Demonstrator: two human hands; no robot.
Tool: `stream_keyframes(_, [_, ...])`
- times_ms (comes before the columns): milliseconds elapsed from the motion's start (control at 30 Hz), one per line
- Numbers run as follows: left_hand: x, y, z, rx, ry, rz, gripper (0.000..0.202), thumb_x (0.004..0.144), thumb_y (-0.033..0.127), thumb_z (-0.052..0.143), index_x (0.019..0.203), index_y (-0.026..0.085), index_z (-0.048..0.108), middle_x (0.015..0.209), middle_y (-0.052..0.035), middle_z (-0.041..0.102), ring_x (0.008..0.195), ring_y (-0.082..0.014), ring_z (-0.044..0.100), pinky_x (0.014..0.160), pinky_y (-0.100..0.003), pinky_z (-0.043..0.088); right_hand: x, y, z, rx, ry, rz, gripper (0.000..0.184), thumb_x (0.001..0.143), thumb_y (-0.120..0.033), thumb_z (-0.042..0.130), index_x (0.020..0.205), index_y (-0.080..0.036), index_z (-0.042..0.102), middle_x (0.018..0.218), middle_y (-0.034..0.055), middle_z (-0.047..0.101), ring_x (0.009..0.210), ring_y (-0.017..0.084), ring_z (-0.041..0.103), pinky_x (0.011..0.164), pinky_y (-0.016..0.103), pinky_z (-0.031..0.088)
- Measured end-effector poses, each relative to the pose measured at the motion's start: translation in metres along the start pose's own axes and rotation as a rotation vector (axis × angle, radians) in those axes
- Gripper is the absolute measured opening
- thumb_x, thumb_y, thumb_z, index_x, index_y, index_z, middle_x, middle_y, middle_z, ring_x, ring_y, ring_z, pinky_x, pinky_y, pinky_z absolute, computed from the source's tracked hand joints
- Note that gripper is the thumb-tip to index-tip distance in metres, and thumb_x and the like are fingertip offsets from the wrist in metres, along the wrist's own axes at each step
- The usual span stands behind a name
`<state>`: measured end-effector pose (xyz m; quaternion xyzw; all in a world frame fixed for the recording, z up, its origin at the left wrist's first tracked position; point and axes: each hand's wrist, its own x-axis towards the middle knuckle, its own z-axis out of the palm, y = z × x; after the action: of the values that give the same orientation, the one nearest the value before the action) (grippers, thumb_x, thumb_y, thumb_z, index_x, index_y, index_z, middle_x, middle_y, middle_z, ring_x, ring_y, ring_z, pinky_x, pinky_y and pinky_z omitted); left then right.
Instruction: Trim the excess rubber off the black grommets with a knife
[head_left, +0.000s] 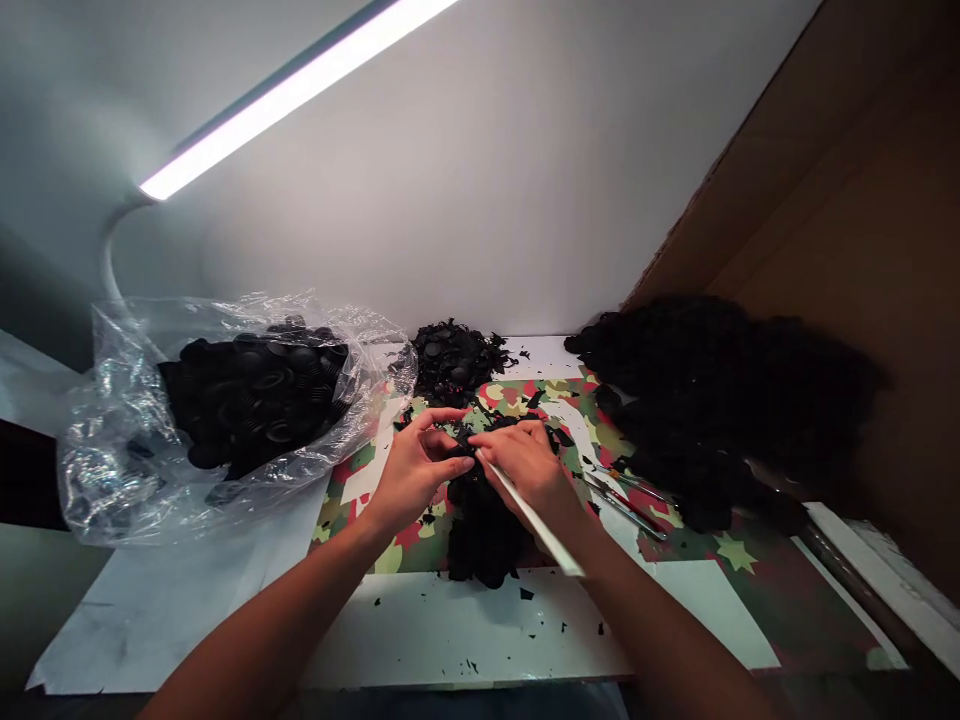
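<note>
My left hand [421, 462] is curled with thumb and fingers around a small black piece [466, 443], mostly hidden between my hands. In my closed right hand [529, 465] is a thin white stick-like tool [536, 520], its long end slanting back over my wrist. The tool's working tip is at the black piece, too small to make out. Below my hands lies a heap of black pieces [487, 540] on a camouflage-patterned sheet [412, 545]. Black scraps are scattered around it.
A clear plastic bag [135, 480] of round, ribbed black parts [262, 390] stands left. A black scrap pile [454, 355] sits at the back, a large black heap [697, 390] at right. Metal tweezers-like tools [630, 505] lie right of my hand. A lamp [300, 100] hangs above.
</note>
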<state>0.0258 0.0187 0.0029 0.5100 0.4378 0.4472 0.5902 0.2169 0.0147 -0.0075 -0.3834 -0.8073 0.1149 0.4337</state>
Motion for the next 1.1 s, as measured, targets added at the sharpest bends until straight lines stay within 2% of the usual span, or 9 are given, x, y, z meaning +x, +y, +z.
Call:
stream_keyframes(67, [-0.001, 0.002, -0.001, -0.02, -0.024, -0.023, 0.06, 0.067, 0.017, 0.085, 0.122, 0.019, 0.06, 0.066, 0.0059, 0.061, 0.057, -0.0091, 0.055, 0.057, -0.021, 0.042, 0.002, 0.005, -0.002, -0.074, 0.051, 0.06, 0.015, 0.099, -0.019, 0.051, 0.097, -0.02, 0.067, 0.096, 0.0068, 0.077, 0.087, 0.022, 0.068, 0.091, 0.043, 0.042])
stream_keyframes(133, [-0.002, 0.003, -0.001, -0.03, -0.024, -0.033, 0.062, 0.068, 0.018, 0.085, 0.124, 0.02, 0.059, 0.068, 0.0051, 0.063, 0.058, -0.0101, 0.057, 0.058, -0.022, 0.043, 0.004, 0.007, -0.008, 0.0, 0.074, 0.24, 0.013, 0.097, -0.023, 0.056, 0.089, -0.022, 0.066, 0.1, 0.006, 0.077, 0.091, 0.023, 0.069, 0.09, 0.042, 0.044])
stream_keyframes(233, [-0.001, 0.005, -0.001, -0.026, -0.005, -0.032, 0.061, 0.067, 0.017, 0.085, 0.122, 0.019, 0.059, 0.068, 0.0052, 0.062, 0.06, -0.0104, 0.058, 0.06, -0.022, 0.044, 0.006, 0.002, -0.015, 0.343, 0.027, 0.469, 0.017, 0.093, -0.028, 0.063, 0.077, -0.022, 0.064, 0.109, 0.006, 0.077, 0.097, 0.023, 0.07, 0.085, 0.038, 0.05])
stream_keyframes(300, [0.0, 0.004, -0.001, -0.02, -0.003, -0.024, 0.06, 0.066, 0.016, 0.084, 0.121, 0.019, 0.059, 0.067, 0.0054, 0.062, 0.06, -0.0102, 0.058, 0.061, -0.022, 0.044, 0.005, -0.004, -0.016, 0.542, -0.024, 0.509, 0.021, 0.091, -0.032, 0.065, 0.074, -0.021, 0.063, 0.11, 0.007, 0.076, 0.095, 0.023, 0.071, 0.083, 0.036, 0.053])
stream_keyframes(433, [0.001, 0.003, 0.0, 0.005, -0.004, 0.0, 0.059, 0.067, 0.016, 0.083, 0.121, 0.018, 0.058, 0.068, 0.0044, 0.063, 0.062, -0.0113, 0.058, 0.061, -0.023, 0.045, 0.003, -0.011, -0.011, 0.653, -0.073, 0.486, 0.021, 0.091, -0.035, 0.066, 0.076, -0.02, 0.066, 0.108, 0.0073, 0.077, 0.089, 0.021, 0.07, 0.082, 0.036, 0.053])
stream_keyframes(700, [0.0, 0.001, 0.001, 0.106, -0.016, 0.041, 0.054, 0.071, 0.013, 0.077, 0.122, 0.019, 0.058, 0.068, 0.0042, 0.063, 0.061, -0.0114, 0.057, 0.06, -0.023, 0.043, 0.001, -0.012, -0.009, 0.527, -0.111, 0.447, 0.016, 0.093, -0.03, 0.063, 0.081, -0.021, 0.068, 0.105, 0.005, 0.077, 0.089, 0.021, 0.07, 0.08, 0.034, 0.051])
stream_keyframes(800, [-0.002, 0.002, 0.003, 0.159, -0.001, 0.053, 0.054, 0.072, 0.013, 0.075, 0.123, 0.019, 0.058, 0.067, 0.0051, 0.062, 0.06, -0.012, 0.057, 0.061, -0.023, 0.043, 0.001, -0.014, -0.01, 0.397, -0.121, 0.372, 0.012, 0.095, -0.025, 0.061, 0.085, -0.023, 0.068, 0.105, 0.0035, 0.077, 0.092, 0.021, 0.069, 0.079, 0.034, 0.05])
stream_keyframes(1000, [-0.001, -0.001, 0.002, 0.295, 0.004, 0.113, 0.058, 0.073, 0.008, 0.07, 0.128, 0.021, 0.057, 0.069, 0.0049, 0.065, 0.067, -0.014, 0.06, 0.066, -0.024, 0.042, 0.001, -0.019, 0.003, -0.011, -0.043, 0.027, 0.017, 0.101, -0.017, 0.048, 0.099, -0.022, 0.064, 0.096, 0.0058, 0.076, 0.088, 0.021, 0.068, 0.086, 0.04, 0.043])
stream_keyframes(1100, [0.002, -0.001, -0.001, 0.295, 0.008, 0.129, 0.058, 0.072, 0.007, 0.069, 0.127, 0.021, 0.058, 0.071, 0.004, 0.067, 0.069, -0.0146, 0.062, 0.068, -0.025, 0.043, -0.001, -0.021, 0.014, -0.14, -0.028, -0.021, 0.018, 0.102, -0.015, 0.045, 0.103, -0.019, 0.062, 0.096, 0.0085, 0.075, 0.09, 0.023, 0.068, 0.086, 0.04, 0.04])
